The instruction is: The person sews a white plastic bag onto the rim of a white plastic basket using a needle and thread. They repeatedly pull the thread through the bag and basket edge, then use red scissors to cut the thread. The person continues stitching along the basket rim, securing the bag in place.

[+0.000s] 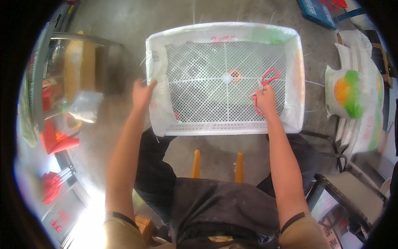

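Observation:
In front of me stands a white plastic mesh basket, its inner walls lined with white woven sheeting that bears printing. Cable tie ends stick out around its outside. At the left rim is my left hand, its thumb over the edge and its fingers on the outer side. My right hand is inside the basket near the right wall, holding red-handled scissors. The fingers hide part of the scissors. Near the middle of the mesh floor an orange ring shows; whether it lies in or under the basket, I cannot tell.
Stacked printed woven sacks lie at the right. A metal-framed stool or chair stands at lower right. To the left are a rack, a clear plastic bag and red items. Yellow legs show below me.

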Available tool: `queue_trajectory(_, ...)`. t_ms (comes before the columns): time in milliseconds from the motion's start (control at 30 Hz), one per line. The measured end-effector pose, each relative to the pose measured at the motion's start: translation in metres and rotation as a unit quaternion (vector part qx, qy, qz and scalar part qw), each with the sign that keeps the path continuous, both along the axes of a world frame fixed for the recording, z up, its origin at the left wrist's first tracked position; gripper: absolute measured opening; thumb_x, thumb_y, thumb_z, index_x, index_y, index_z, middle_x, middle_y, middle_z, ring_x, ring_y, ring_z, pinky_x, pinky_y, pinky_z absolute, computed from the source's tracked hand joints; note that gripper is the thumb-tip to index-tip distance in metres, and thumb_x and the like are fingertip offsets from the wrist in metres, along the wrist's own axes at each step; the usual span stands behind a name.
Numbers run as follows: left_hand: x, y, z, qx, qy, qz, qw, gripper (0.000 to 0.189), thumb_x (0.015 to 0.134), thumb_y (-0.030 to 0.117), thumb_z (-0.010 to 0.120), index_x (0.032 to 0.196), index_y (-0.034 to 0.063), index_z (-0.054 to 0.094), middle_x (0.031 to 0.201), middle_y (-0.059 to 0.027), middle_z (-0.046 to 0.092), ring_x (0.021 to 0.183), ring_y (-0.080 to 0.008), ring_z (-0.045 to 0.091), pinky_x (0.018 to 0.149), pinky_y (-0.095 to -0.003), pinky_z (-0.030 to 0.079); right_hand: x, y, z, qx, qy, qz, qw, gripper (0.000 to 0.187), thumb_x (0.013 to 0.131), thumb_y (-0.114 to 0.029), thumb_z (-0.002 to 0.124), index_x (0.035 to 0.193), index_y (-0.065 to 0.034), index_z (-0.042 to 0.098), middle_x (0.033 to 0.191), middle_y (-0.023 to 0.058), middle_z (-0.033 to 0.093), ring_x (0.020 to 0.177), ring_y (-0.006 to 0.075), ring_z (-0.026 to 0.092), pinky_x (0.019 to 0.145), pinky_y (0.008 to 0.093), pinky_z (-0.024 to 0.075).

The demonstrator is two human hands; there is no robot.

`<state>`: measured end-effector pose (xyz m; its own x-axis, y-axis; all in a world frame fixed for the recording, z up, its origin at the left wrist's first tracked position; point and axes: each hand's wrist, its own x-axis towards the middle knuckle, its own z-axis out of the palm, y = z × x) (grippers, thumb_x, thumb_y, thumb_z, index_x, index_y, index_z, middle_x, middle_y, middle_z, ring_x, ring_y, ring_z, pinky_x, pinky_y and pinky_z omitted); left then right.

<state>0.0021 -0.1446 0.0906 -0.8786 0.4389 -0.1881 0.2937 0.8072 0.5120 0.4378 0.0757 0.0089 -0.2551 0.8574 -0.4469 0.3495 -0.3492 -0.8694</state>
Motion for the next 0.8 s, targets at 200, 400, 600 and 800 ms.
queue_trajectory(200, 0.034, -0.068, 0.001, -0.055, -0.104, -0.069, 0.991, 0.048, 0.096, 0.023, 0.072, 0.137, -0.0026, 0.070, 0.119, -0.0245, 0.078, 0.111, -0.0368, 0.075, 0.099, -0.0451, 0.057, 0.008, -0.014, -0.008, -0.060, -0.019, -0.007, 0.998, 0.018, 0.105, -0.006, 0.064, 0.116, 0.0080, 0.062, 0.097, 0.0198, 0.078, 0.084, 0.0251, 0.082, 0.064, 0.0355, 0.0617)
queue_trajectory(400, 0.049, -0.071, -0.016, 0.018, -0.087, -0.123, 0.988, 0.046, 0.096, 0.019, 0.069, 0.137, -0.0008, 0.070, 0.123, -0.0273, 0.077, 0.116, -0.0417, 0.074, 0.102, -0.0469, 0.056, 0.030, -0.021, -0.008, 0.000, -0.160, 0.042, 0.986, 0.025, 0.097, -0.014, 0.070, 0.112, 0.0052, 0.069, 0.097, 0.0172, 0.078, 0.091, 0.0318, 0.079, 0.082, 0.0435, 0.0616)
queue_trajectory(600, 0.029, -0.069, -0.017, 0.045, -0.072, -0.141, 0.986, 0.051, 0.094, 0.028, 0.073, 0.137, 0.0015, 0.070, 0.125, -0.0264, 0.077, 0.120, -0.0428, 0.073, 0.104, -0.0491, 0.055, 0.031, -0.033, 0.023, 0.144, -0.216, 0.012, 0.966, 0.043, 0.093, -0.023, 0.076, 0.126, 0.0032, 0.071, 0.126, 0.0211, 0.074, 0.114, 0.0361, 0.072, 0.102, 0.0463, 0.0564)
queue_trajectory(800, 0.005, -0.077, -0.033, 0.003, 0.108, -0.136, 0.985, 0.068, 0.088, 0.042, 0.085, 0.140, 0.0008, 0.068, 0.131, -0.0270, 0.073, 0.123, -0.0464, 0.070, 0.107, -0.0520, 0.054, 0.098, -0.122, 0.173, 0.244, -0.010, 0.008, 0.970, 0.030, 0.099, -0.009, 0.074, 0.128, -0.0006, 0.072, 0.123, 0.0165, 0.072, 0.110, 0.0301, 0.073, 0.098, 0.0391, 0.0576)
